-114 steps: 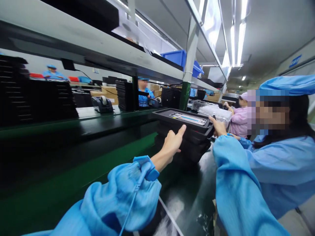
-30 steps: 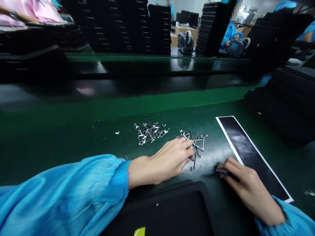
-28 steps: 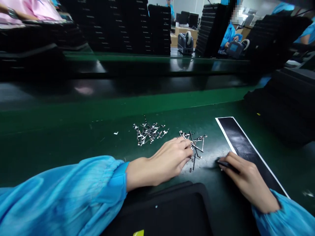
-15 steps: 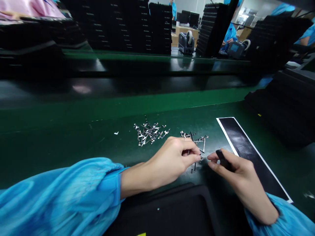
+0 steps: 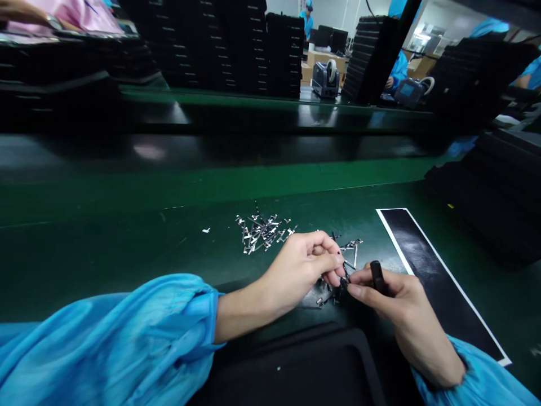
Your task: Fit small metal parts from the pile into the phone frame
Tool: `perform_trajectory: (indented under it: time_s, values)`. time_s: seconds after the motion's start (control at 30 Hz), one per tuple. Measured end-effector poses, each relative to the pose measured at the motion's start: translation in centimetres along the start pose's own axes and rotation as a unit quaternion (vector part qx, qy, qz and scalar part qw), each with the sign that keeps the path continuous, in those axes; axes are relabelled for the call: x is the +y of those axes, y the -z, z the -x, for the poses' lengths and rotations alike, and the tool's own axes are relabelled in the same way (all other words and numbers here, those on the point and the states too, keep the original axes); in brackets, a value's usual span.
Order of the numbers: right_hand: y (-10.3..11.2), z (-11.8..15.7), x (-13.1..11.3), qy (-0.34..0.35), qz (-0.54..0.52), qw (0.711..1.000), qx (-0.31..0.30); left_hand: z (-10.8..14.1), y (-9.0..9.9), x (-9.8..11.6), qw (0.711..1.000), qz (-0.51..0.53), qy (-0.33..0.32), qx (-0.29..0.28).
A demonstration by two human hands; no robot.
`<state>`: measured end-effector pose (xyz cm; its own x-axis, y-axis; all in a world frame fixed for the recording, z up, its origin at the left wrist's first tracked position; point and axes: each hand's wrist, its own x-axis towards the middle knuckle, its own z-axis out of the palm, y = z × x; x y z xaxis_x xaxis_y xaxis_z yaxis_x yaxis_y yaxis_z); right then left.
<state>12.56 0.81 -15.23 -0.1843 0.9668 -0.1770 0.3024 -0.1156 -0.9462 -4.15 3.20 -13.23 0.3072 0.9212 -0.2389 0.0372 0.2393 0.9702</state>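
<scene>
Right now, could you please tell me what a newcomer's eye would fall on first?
Probably the left hand and right hand, close together over small strips on the green bench. A pile of similar strips lies further left; a white-edged black sheet lies at right.

On the green surface (image 5: 105,248), two piles of small strips (image 5: 262,232) and one white-edged dark sheet (image 5: 442,285) are counted. Beyond its far edge, two tape dispensers (image 5: 324,82) are seen.

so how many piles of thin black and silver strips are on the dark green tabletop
2. The denser pile lies beyond the left wrist; the looser pile spreads out by the left hand, which hides part of it and could hide more.
</scene>
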Motion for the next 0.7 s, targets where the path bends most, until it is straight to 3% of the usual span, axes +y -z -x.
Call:
perform_trajectory:
  time_s: [0.23, 0.33, 0.4, 0.47, 0.5, 0.57, 0.6, 0.67, 0.7]
  values:
    - [0.4, 0.6, 0.0, 0.009, 0.003, 0.996, 0.085, -0.1, 0.1, -0.4, 0.992, -0.103, -0.052, 0.044]
    - [0.6, 1.4, -0.3, -0.024, -0.042, 0.993, 0.111, 0.3, 0.1, 0.3, 0.983, -0.161, -0.086, -0.022]
    - [0.7, 2.0, -0.5, -0.060, -0.108, 0.986, 0.108, 1.0, 0.3, 1.0, 0.961, -0.223, -0.139, -0.082]
    - [1.0, 2.7, -0.8, -0.082, -0.157, 0.979, 0.102, 2.3, 0.7, 1.7, 0.903, -0.348, -0.224, -0.113]
    - [1.2, 3.1, -0.8, -0.083, -0.169, 0.977, 0.104, 3.2, 1.0, 2.0, 0.857, -0.422, -0.275, -0.107]
    - [1.8, 4.2, -0.8, -0.084, -0.184, 0.974, 0.105, 5.1, 1.2, 2.0, 0.768, -0.529, -0.353, -0.068]
    - [2.1, 4.9, -0.7, -0.084, -0.192, 0.972, 0.107, 6.1, 1.0, 1.8, 0.738, -0.547, -0.395, -0.026]
    - [2.4, 6.4, -0.4, -0.091, -0.209, 0.967, 0.114, 7.5, 0.0, 1.2, 0.699, -0.566, -0.436, 0.024]
    - [2.4, 7.2, -0.2, -0.099, -0.220, 0.963, 0.119, 7.9, -0.8, 0.9, 0.695, -0.570, -0.438, 0.027]
